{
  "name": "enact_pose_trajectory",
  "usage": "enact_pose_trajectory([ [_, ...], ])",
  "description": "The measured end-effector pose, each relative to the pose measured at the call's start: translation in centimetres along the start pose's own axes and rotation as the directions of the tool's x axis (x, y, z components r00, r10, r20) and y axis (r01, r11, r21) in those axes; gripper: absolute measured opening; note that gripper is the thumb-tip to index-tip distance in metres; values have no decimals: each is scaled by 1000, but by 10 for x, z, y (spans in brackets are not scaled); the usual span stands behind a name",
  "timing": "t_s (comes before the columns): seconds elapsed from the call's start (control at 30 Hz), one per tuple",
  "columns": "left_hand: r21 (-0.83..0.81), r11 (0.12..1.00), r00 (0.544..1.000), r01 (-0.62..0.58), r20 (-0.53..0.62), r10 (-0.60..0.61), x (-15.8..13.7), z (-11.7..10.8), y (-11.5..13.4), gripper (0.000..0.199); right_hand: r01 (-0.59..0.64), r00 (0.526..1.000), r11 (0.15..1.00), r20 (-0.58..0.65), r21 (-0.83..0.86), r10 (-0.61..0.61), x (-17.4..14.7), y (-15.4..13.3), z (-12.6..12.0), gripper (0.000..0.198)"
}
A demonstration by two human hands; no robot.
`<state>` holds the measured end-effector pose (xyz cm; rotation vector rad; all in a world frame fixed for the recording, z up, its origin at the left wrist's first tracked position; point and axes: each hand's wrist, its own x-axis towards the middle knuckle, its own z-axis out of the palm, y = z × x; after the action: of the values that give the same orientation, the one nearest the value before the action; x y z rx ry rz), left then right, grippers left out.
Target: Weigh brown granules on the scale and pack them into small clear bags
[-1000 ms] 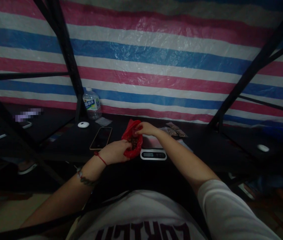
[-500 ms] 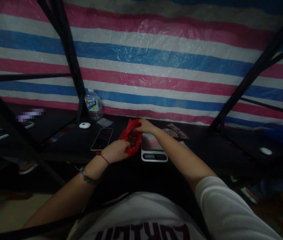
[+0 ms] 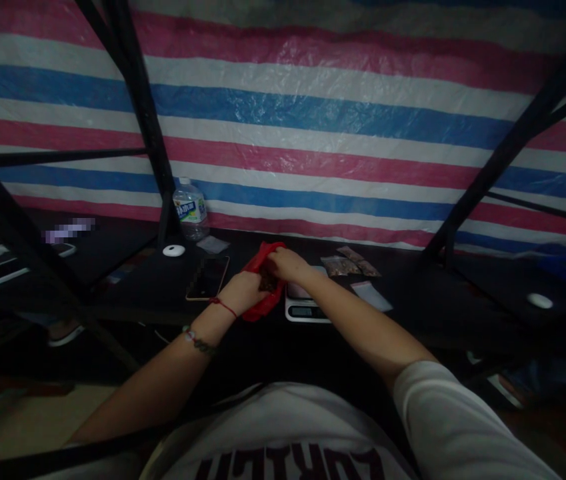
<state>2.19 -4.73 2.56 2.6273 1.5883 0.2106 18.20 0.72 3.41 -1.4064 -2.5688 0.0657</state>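
Observation:
A red plastic bag (image 3: pixel 261 309) stands with its mouth open at the front of the black table, with small brown pieces (image 3: pixel 267 280) inside. My left hand (image 3: pixel 245 291) is closed on the bag's near left side. From the right, my right hand (image 3: pixel 287 265) reaches into the mouth; its fingertips are hidden in the bag, so their grip does not show. Under my right forearm sits a white digital scale (image 3: pixel 307 312), its plate partly covered and its display too blurred to read. Small clear packets of brown pieces (image 3: pixel 339 265) lie beyond it, near an empty zip bag (image 3: pixel 371 295).
Left of the bag lies a phone (image 3: pixel 207 278), with a white mouse-like object (image 3: pixel 173 251), a flat clear packet (image 3: pixel 213 245) and a plastic bottle (image 3: pixel 191 212) behind. Black metal posts (image 3: pixel 145 127) rise at both sides before a striped sheet (image 3: pixel 303 127). Another white object (image 3: pixel 540 301) lies far right.
My right hand has left the bag's far rim and dipped its fingers into the mouth. My left hand still grips the bag. The zip bag beside the scale shows more fully.

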Motion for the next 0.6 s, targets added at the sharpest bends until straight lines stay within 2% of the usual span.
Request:
enact_pose_trajectory([
  [0.1, 27, 994, 995, 102, -6, -102, 2, 8, -5, 38, 11, 1000, 980, 12, -197, -9, 1, 2, 9, 29],
  [0.17, 25, 991, 991, 131, -34, -130, 4, 14, -8, 39, 55, 997, 969, 71, -241, -39, 2, 3, 12, 30],
  [0.27, -5, 993, 991, 122, -53, -122, 8, 21, -11, 40, 139, 983, 970, 149, -199, -111, 6, 4, 14, 29],
  [0.4, -63, 996, 994, 70, -79, -75, 10, 29, -15, 39, 248, 960, 967, 151, -60, -237, 12, 4, 12, 27],
  [0.6, -100, 994, 992, 31, -115, -42, 12, 36, -27, 35, 263, 935, 963, 232, 56, -269, 12, 4, 8, 21],
])
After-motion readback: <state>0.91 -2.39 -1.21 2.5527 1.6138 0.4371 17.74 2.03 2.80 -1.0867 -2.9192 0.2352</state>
